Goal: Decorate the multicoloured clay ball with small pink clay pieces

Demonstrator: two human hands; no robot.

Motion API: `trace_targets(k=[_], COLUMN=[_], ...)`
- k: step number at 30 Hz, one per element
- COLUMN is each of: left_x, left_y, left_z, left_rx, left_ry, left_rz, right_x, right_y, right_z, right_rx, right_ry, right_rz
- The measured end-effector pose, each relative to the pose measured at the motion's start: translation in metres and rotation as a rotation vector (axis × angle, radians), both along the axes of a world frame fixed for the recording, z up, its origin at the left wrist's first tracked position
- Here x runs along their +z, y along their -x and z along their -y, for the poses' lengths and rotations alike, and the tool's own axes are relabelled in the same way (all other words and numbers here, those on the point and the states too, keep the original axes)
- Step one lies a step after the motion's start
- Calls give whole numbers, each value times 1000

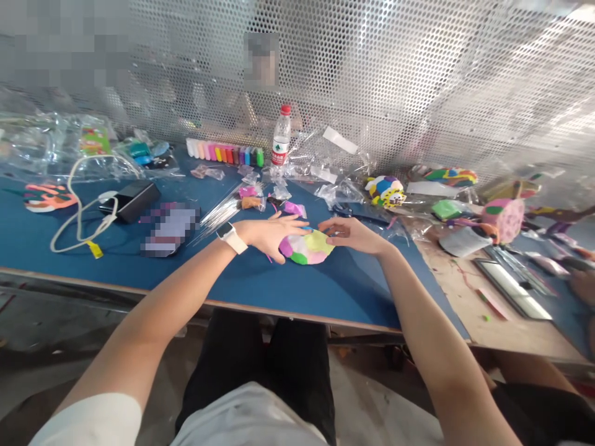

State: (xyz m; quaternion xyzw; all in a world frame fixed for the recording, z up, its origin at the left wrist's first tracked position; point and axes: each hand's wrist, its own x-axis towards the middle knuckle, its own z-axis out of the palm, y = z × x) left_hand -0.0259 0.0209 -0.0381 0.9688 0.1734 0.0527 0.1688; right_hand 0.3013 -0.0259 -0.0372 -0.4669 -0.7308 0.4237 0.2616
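A rounded, patchwork clay piece (316,243) in yellow, purple, green, pink and white lies on the blue tabletop in front of me. My left hand (274,235) reaches over its left side with fingers spread, palm down. At its right edge, my right hand (352,235) has loosely bent fingers, with the fingertips at the rim; whether they press on it I cannot tell. Just behind the piece is a small packet of magenta clay (294,209). The far edge of the piece is partly hidden by my left hand.
Behind stand a water bottle (281,139) and a row of coloured clay sticks (225,152). To the left are a phone (171,230), a black box (134,201) and a white cable (69,176). A clay-covered ball (385,191) sits right; another person's hand (583,285) is at far right.
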Motion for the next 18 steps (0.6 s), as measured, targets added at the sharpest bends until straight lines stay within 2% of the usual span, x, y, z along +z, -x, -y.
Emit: trace_targets(k=[3,6,9,11,15,18], left_x=[-5,-23,-42,-51,-56,-58], left_y=[-5,-30,-58,-70,-75,-75], left_z=[-7,-4,8,16,20,19], left_rx=[55,196,199,187,179,175], left_ry=[3,-133,-177,-164,-154,-138], left_rz=[140,302,181,47,-69,-93], right_x=[-3,-6,-6,-4,-6,-17], right_y=[0,3,12,20,30,32], right_z=[-2,-4,-3,-1,1,-5], right_rx=[8,-73,-236,-295,-264,-230], right_ry=[-114,-317,-547,-634,-699,-724], right_rz=[108,214,216,184,165,184])
